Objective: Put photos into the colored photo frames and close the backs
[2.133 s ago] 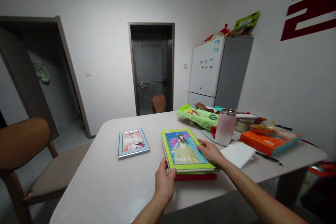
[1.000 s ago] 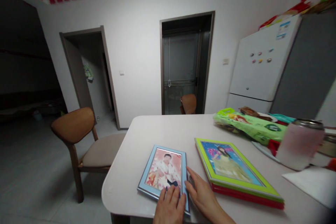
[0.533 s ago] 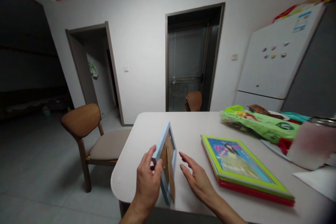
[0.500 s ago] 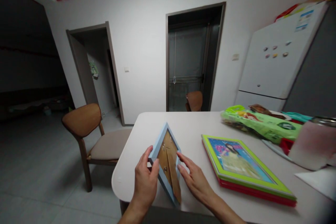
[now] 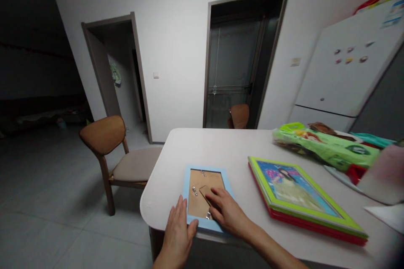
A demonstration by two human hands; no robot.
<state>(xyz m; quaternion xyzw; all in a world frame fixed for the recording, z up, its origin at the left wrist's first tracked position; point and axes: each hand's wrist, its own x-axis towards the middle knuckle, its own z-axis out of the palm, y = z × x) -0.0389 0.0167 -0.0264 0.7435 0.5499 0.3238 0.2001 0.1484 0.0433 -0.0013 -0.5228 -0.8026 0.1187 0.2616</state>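
Observation:
A light blue picture frame (image 5: 187,180) lies face down on the white table (image 5: 233,141), close to its front edge. Its brown backing board (image 5: 198,208) shows, with small metal clips and a stand flap. My left hand (image 5: 178,229) rests at the frame's near left corner, fingers stretched out and thumb on the rim. Over the right part of the backing lies my right hand (image 5: 225,210), its fingers bent on the board and covering part of the flap. Whether those fingertips pinch anything is hidden.
Right of the blue frame, a green picture frame (image 5: 328,204) lies on a red one (image 5: 303,222). Behind them are a green plastic package (image 5: 328,143) and a pinkish container (image 5: 385,176). A wooden chair (image 5: 104,136) stands at the left.
The blue frame was tilted up between both hands; now it lies flat on the table, back side up. My right hand has moved from its right edge onto the backing.

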